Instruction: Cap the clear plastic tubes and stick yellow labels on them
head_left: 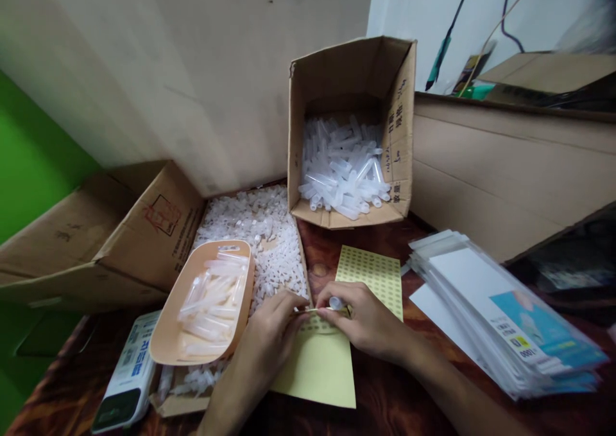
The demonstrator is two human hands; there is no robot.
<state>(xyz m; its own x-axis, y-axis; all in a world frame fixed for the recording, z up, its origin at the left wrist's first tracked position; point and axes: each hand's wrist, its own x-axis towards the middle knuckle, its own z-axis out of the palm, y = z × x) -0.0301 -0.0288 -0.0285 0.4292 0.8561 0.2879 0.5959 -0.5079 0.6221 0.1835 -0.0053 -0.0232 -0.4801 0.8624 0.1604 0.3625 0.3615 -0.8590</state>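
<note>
My left hand [276, 327] is closed in a pinch over a yellow sheet of small dark-printed stickers [330, 368]. What its fingertips grip is too small to make out. Close beside it, my right hand [363, 314] has thumb and fingers curled around a translucent plastic tube [335, 302], whose round end shows between them. A thin yellowish edge runs between the two sets of fingertips. Another dotted yellow sheet [370, 269] lies just beyond my right hand. Left of my left hand, a peach plastic basket [166, 333] holds several clear tubes [206, 327].
Small white plastic pieces [279, 256] fill a cardboard tray under the basket. A tipped carton [349, 79] of tubes stands behind. Another carton [144, 230] is at left, near a white scale-like device [129, 372]. Plastic-sleeved packets [481, 295] are stacked at right.
</note>
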